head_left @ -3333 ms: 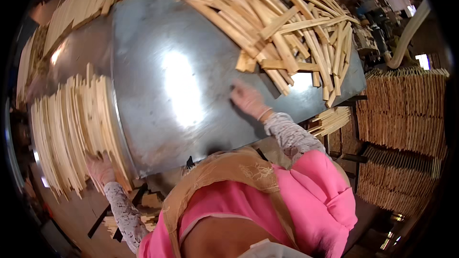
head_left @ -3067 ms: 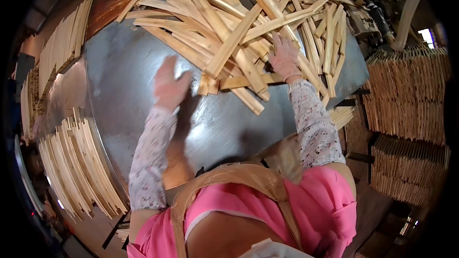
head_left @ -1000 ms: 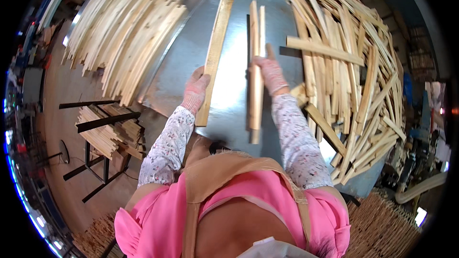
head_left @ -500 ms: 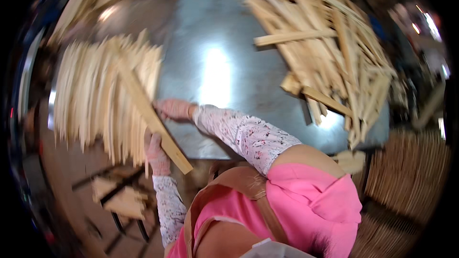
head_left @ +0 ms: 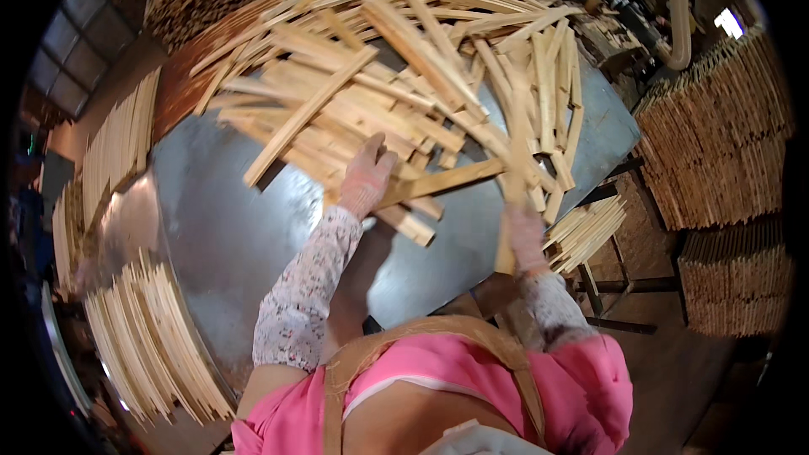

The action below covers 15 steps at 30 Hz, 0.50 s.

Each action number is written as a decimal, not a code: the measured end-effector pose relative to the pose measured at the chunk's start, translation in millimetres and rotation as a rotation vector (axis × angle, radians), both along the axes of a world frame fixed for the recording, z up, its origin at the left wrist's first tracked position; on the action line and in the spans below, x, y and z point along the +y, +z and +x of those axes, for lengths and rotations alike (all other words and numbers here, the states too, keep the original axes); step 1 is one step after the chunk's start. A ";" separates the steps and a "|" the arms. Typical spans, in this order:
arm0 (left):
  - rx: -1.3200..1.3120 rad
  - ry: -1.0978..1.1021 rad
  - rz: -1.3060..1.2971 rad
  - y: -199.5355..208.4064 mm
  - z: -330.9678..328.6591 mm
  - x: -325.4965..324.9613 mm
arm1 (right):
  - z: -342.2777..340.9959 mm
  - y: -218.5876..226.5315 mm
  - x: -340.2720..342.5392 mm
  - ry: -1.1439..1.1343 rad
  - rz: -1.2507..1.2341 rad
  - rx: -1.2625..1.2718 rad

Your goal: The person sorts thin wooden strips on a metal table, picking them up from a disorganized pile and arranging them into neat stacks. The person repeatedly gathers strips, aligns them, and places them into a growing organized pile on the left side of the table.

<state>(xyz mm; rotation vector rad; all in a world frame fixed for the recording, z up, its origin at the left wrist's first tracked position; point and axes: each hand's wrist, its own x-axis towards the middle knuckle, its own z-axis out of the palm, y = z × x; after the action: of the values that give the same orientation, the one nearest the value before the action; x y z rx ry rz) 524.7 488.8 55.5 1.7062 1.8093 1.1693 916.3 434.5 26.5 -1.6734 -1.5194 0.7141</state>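
Note:
Thin gloves and floral sleeves cover both my hands. My left hand [head_left: 367, 177] is over the near edge of a loose pile of pale wooden strips [head_left: 362, 109], its fingers bent down among them; what they grip, if anything, is hidden. A darker strip [head_left: 451, 181] slants from beside that hand toward the right. My right hand [head_left: 526, 240] is closed round a wooden strip [head_left: 517, 131], smeared by motion, which points away from me over the pile's right side.
The strips lie on a grey metal tabletop [head_left: 227, 202]. An even row of strips [head_left: 156, 341] sits at its left edge, with another stack [head_left: 122, 139] farther back. More strips rest on a low stand [head_left: 590, 232] at right, near tall wood stacks [head_left: 716, 135].
My view has swung right, from the left row to the loose pile. The strip held across that row is no longer between my hands; my left hand is at the pile, and my right holds a strip.

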 end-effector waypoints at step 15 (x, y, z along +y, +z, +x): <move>-0.223 0.386 -0.651 -97.7 87.8 373.7 | 433.6 -253.3 -34.9 -0.881 -0.328 -0.158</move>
<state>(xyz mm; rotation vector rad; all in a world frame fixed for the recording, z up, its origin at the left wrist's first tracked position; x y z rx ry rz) 612.6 862.5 -42.1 0.8577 2.1132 0.7287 1349.9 399.6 -226.9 -2.4206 -0.6215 0.3514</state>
